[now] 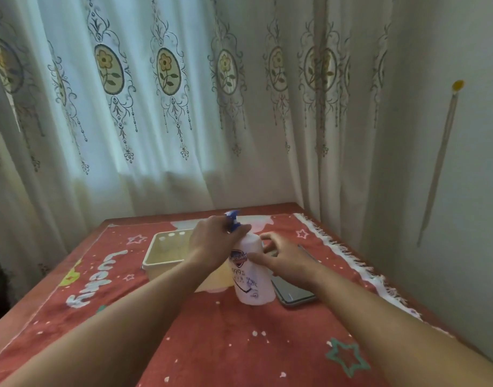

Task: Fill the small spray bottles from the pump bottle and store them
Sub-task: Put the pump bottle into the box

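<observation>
- Red cloth (pixel 211 339) printed with stars and white lettering lies nearest the camera, covering the table (pixel 13 311); both bare forearms reach across it.
- White pump bottle (pixel 253 277) stands upright on the cloth, about mid-table, its blue pump head (pixel 232 217) at the top.
- Left hand (pixel 211 241) grips the bottle at its neck, just under the pump head, with the fingers curled round it.
- Right hand (pixel 284 255) is beside the bottle's shoulder, fingers spread and lightly bent, holding nothing; the thumb lies against the label.
- Cream tray (pixel 156 265) sits just left of the bottle, partly behind the left wrist.
- 3 small spray bottles (pixel 171 236) with white caps stand in a row at the tray's far side.
- Dark phone (pixel 295 293) lies flat just right of the bottle, partly under the right wrist.
- Embroidered flower curtains (pixel 161 107) hang behind the table.
</observation>
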Action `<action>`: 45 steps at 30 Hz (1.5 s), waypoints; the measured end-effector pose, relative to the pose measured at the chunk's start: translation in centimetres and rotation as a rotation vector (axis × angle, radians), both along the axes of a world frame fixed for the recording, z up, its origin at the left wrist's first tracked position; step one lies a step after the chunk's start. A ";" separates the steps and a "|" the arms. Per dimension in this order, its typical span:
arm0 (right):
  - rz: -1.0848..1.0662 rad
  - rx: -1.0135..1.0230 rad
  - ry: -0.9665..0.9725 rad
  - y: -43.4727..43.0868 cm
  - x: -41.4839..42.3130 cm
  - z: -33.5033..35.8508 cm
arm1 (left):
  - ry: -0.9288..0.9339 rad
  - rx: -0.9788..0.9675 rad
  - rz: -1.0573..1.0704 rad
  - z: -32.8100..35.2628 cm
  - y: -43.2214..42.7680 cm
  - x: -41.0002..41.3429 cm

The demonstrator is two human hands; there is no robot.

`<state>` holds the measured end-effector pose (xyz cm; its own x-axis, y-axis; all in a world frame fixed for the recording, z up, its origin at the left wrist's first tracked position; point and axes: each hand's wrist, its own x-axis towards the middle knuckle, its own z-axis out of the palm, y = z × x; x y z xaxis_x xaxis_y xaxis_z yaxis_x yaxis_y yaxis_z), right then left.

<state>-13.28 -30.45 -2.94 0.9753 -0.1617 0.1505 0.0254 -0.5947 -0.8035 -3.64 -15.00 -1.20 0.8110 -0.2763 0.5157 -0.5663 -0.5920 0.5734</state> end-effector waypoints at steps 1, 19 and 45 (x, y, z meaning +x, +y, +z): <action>-0.009 0.000 -0.038 0.2 0.1 0.3 | -0.004 -0.019 0.034 0.7 0.3 -0.1; -0.076 -0.674 -0.417 8.6 6.4 1.5 | 0.458 -0.854 0.203 3.3 5.5 3.8; 0.392 -0.960 0.306 7.7 21.6 2.4 | 0.188 0.387 -0.120 -2.5 14.2 14.8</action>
